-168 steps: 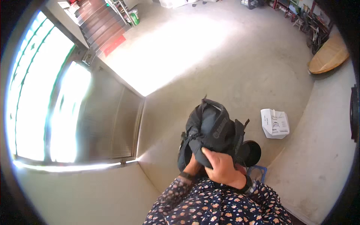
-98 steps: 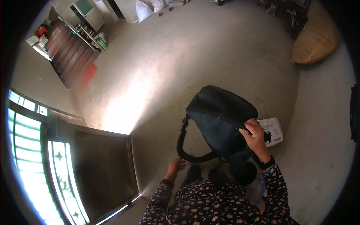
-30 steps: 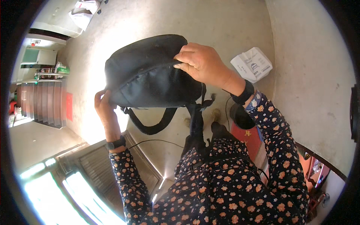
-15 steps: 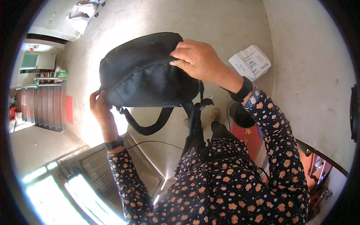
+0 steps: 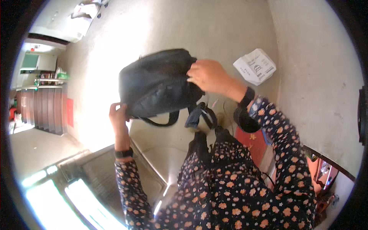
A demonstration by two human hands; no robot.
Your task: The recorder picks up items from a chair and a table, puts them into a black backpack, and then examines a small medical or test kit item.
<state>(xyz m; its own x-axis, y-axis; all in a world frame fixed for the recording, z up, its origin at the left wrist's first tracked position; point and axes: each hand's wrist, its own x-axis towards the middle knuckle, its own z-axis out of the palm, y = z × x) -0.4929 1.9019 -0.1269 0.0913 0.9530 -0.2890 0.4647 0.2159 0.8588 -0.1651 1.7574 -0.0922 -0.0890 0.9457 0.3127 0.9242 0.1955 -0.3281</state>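
Observation:
Both of my hands hold up a black backpack [image 5: 159, 84] in front of me, above the floor. Its left lower corner is pinched by my left hand [image 5: 119, 115], the thumb on the near face. My right hand [image 5: 209, 76] grips the right upper edge, with fingers curled over the fabric. One padded strap [image 5: 165, 122] loops below the bag, and another dark strap [image 5: 201, 117] dangles beneath its right end. The bag's far side is hidden, and motion blurs its surface slightly.
A white printed package [image 5: 255, 67] lies on the floor against the right wall. A red mat [image 5: 251, 143] and a dark round object [image 5: 246, 119] are near my feet. At left stand a brown pleated panel [image 5: 44, 111] and shelves; white bags [image 5: 86, 13] lie far left.
The backpack has come nearer to me and shifted right, tilting as it moves. My left hand moved right with it; my right hand moved slightly down and right. Both keep their hold.

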